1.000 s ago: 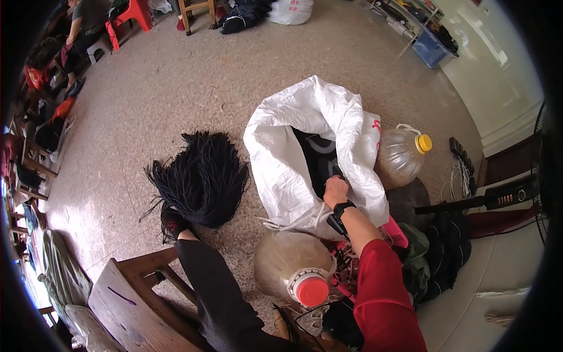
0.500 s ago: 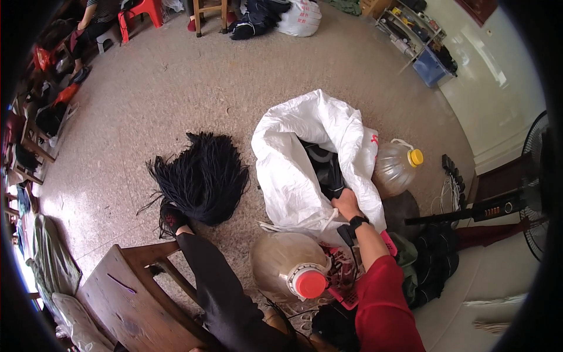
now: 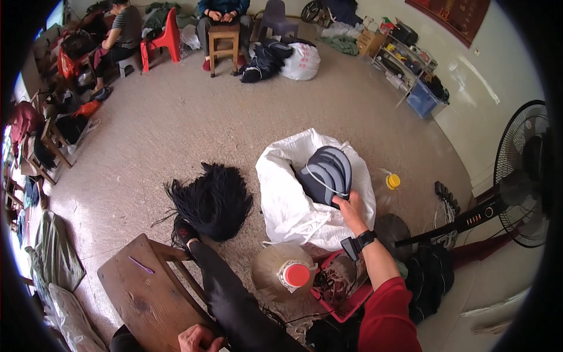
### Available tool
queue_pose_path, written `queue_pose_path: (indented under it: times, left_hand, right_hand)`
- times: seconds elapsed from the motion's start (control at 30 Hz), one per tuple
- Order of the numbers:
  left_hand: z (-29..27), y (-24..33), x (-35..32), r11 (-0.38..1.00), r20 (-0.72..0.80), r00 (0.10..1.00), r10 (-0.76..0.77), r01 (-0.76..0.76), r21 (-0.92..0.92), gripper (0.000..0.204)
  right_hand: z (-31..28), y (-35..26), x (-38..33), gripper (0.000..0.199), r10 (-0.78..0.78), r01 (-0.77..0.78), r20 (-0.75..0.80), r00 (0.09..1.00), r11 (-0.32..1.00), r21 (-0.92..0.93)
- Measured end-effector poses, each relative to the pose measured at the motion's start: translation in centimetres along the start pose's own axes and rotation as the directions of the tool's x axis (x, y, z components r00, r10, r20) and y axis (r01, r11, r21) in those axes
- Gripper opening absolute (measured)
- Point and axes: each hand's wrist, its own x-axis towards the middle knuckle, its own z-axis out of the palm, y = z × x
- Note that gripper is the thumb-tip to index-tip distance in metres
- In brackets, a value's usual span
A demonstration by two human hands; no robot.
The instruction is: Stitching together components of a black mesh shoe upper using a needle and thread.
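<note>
My right hand (image 3: pixel 352 212) is closed on the lower end of a bundle of dark, rounded, layered pieces with grey edges (image 3: pixel 328 170), which look like shoe parts. A pale band runs around them. The bundle is tilted up at the mouth of a white woven sack (image 3: pixel 278 202), whose rim is rolled open around it. At the bottom edge my left hand (image 3: pixel 198 339) is curled beside the wooden bench (image 3: pixel 138 281). What its fingers hold, if anything, is hidden. A heap of black cords (image 3: pixel 214 202) lies on the floor by my shoe.
Near the sack stand a large red-capped plastic jug (image 3: pixel 267 273), a yellow-capped jug (image 3: pixel 392 182) and a pink basket (image 3: pixel 340 314). A standing fan (image 3: pixel 519 170) is at right. Two people sit at the far side, near a red chair (image 3: pixel 167 41).
My right hand has drawn the bundle up from inside the sack, so its layered faces now show. My left hand has come into view at the bottom. The view has tilted upward.
</note>
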Motion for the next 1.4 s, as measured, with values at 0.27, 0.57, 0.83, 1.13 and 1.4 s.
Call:
queue_pose_path:
  times: [0.27, 0.57, 0.83, 1.13, 1.4]
  left_hand:
    - [0.0, 0.4, -1.0, 1.000, -0.059, 0.998, 0.017, -0.019, -0.024, 0.026]
    - [-0.6, 0.4, -1.8, 0.944, -0.039, 0.989, -0.140, 0.121, -0.308, 0.021]
    - [-5.7, 0.2, 0.2, 0.893, -0.270, 0.960, -0.072, -0.059, -0.447, 0.068]
    - [-8.9, 1.5, -3.6, 0.925, -0.054, 0.985, -0.167, 0.137, -0.353, 0.089]
    - [-9.8, 0.9, -7.3, 0.769, 0.030, 0.943, -0.331, 0.288, -0.571, 0.089]
  right_hand:
    - [-4.3, -11.0, 4.5, 0.033, -0.117, 0.139, -0.077, 0.990, 0.902, 0.410]
    - [-7.0, -19.1, -0.6, 0.037, -0.026, -0.087, 0.109, 0.994, 0.432, 0.898]
    - [-3.7, -25.1, -13.6, 0.041, -0.145, -0.429, 0.597, 0.789, 0.565, 0.704]
    - [1.7, -27.1, -24.1, 0.062, -0.011, -0.701, 0.874, 0.486, 0.592, 0.398]
    - [6.3, -27.0, -28.0, 0.038, -0.114, -0.744, 0.939, 0.323, 0.583, 0.327]
